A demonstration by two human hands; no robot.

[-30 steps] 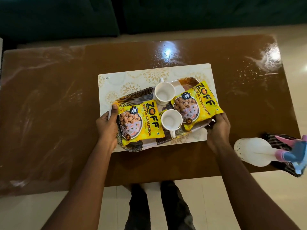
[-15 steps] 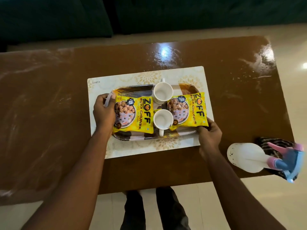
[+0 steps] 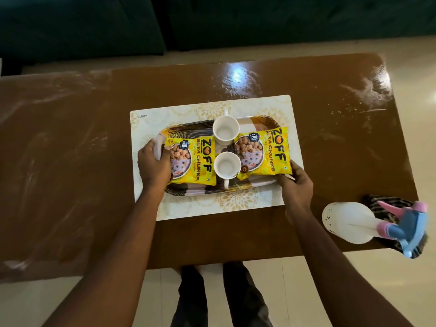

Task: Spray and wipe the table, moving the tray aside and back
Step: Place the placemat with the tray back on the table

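Note:
A patterned tray [image 3: 188,129] lies flat on a cream placemat [image 3: 236,206] in the middle of the brown table [image 3: 70,149]. It carries two yellow soya chunk packets [image 3: 203,164] and two white cups [image 3: 226,131]. My left hand [image 3: 153,165] grips the tray's left end. My right hand [image 3: 296,182] holds its near right corner. A white spray bottle [image 3: 349,221] with a pink and blue trigger lies on its side at the table's near right corner, on a dark checked cloth [image 3: 391,205].
Wet smears shine on the table's far right and left parts. A dark sofa [image 3: 94,24] stands beyond the far edge. My legs [image 3: 219,296] show on the pale tiled floor below the near edge.
The tray was tilted and skewed above the placemat; it has been turned square and set down flat on it. Both hands have stayed on its ends.

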